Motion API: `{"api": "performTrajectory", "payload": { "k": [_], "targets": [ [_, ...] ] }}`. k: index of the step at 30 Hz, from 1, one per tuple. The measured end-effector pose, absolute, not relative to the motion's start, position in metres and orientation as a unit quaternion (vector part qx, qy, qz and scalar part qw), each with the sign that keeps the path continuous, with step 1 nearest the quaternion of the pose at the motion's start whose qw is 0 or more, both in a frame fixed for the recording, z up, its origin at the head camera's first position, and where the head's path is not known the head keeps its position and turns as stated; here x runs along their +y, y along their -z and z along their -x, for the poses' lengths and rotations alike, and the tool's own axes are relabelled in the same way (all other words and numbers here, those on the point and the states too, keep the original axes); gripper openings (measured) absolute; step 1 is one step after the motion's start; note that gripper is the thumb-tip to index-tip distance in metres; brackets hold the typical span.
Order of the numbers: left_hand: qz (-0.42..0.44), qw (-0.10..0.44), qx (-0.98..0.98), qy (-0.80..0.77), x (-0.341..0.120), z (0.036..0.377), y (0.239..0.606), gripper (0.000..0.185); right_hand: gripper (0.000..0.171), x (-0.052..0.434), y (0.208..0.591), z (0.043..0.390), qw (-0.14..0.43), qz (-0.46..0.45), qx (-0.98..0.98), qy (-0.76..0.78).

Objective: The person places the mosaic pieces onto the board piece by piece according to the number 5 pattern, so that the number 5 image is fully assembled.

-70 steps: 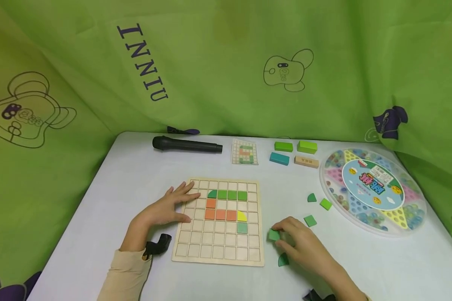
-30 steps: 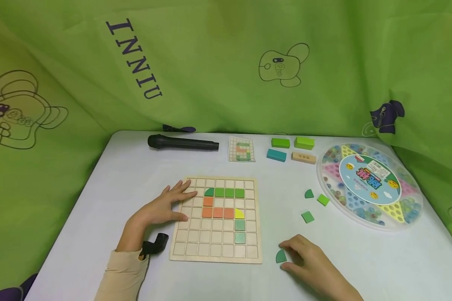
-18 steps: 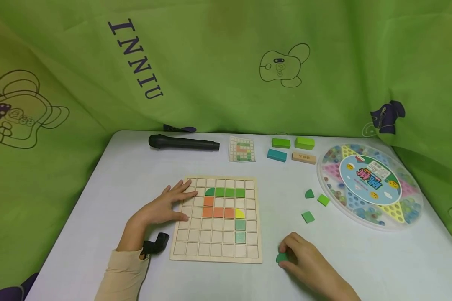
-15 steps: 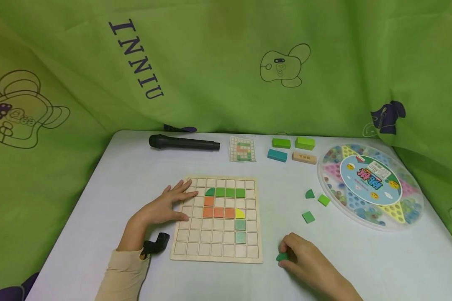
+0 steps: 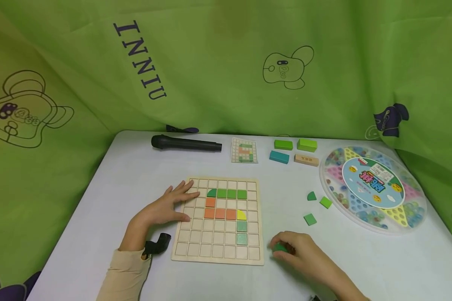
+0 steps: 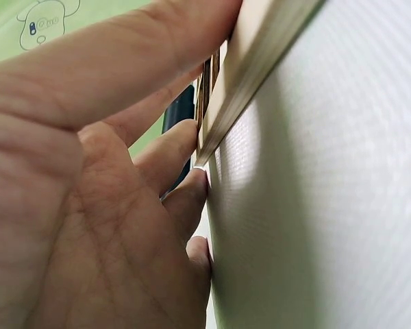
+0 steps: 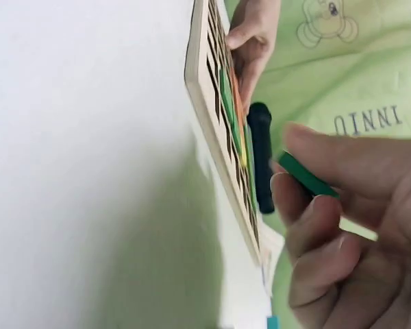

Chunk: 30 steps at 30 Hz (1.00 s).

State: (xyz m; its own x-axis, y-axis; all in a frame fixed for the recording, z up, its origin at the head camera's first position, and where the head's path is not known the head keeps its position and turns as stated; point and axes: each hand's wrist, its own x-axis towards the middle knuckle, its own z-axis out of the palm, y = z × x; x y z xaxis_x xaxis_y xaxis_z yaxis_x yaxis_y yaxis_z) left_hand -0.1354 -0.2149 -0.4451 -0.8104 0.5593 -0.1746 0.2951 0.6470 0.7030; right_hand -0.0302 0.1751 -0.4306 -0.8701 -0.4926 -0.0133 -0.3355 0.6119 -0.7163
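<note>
My right hand (image 5: 299, 253) pinches a dark green quarter-round tile (image 7: 307, 177) between thumb and fingers, just right of the board's lower right corner. My left hand (image 5: 167, 208) rests with spread fingers on the left edge of the wooden grid board (image 5: 218, 251). In the left wrist view, fingers touch the board's side. Set in the grid are a row of green tiles (image 5: 232, 194), several orange tiles (image 5: 220, 213), a yellow quarter-round tile (image 5: 241, 215) and two teal-green tiles (image 5: 242, 233) below it.
Loose on the right lie a quarter-round tile (image 5: 311, 196) and two green squares (image 5: 310, 219). A round marble game box (image 5: 373, 184) stands beyond them. Along the back are a black microphone (image 5: 186, 144), a pattern card (image 5: 244, 151) and several blocks (image 5: 279, 157).
A second teal-green tile has gone into the grid from my right hand. That hand then picked up the quarter-round tile and moved it slightly toward the board. My left hand stays put.
</note>
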Motion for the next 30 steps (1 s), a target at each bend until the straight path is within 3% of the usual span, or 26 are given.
{"api": "performTrajectory", "payload": {
  "k": [9,15,26,30],
  "targets": [
    [-0.243,0.193,0.887,-0.341,-0.215,0.136,0.448,0.077,0.034,0.161,0.428,0.039,0.163,0.182,0.825,0.51],
    [-0.242,0.193,0.89,-0.336,-0.215,0.137,0.448,0.077,0.028,0.151,0.434,0.039,0.197,0.191,0.796,0.54],
    [-0.242,0.196,0.889,-0.336,-0.215,0.136,0.444,0.077,0.023,0.133,0.447,0.033,0.203,0.234,0.796,0.52],
    [-0.242,0.196,0.889,-0.336,-0.215,0.137,0.445,0.077,0.023,0.129,0.452,0.032,0.165,0.255,0.811,0.5]
  ]
}}
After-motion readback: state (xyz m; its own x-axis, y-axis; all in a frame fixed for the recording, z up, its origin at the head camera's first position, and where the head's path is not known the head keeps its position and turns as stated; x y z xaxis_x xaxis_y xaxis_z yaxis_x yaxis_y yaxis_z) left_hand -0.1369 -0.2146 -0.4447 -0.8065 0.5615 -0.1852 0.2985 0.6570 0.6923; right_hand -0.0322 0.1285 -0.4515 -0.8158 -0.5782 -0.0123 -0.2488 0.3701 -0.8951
